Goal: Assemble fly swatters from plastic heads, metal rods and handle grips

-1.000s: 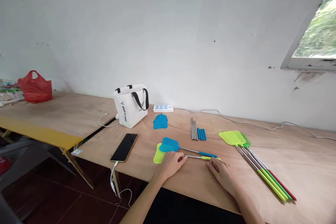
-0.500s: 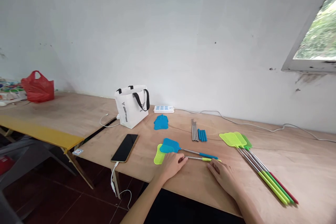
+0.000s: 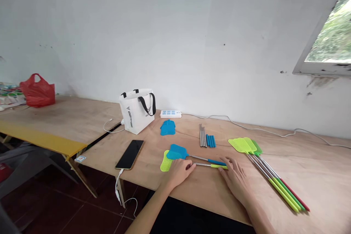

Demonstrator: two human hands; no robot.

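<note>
I judge this positioning: left hand (image 3: 179,170) pinching lime swatter (image 3: 216,166), right hand (image 3: 234,176) spread, ungripping; next needs gentle alignment.

L hand (image 3: 179,171) palm-down w/ fingers (image 3: 189,166) curled, R hand (image 3: 235,178) flatter w/ fingers fanned fwd, both forearms (image 3: 153,204) slanting inward.

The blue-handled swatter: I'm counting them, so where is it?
In the head view, low and slightly right of centre, the blue-handled swatter lies just beyond the yellow-green swatter under the left hand, its head overlapping that one's.
</note>
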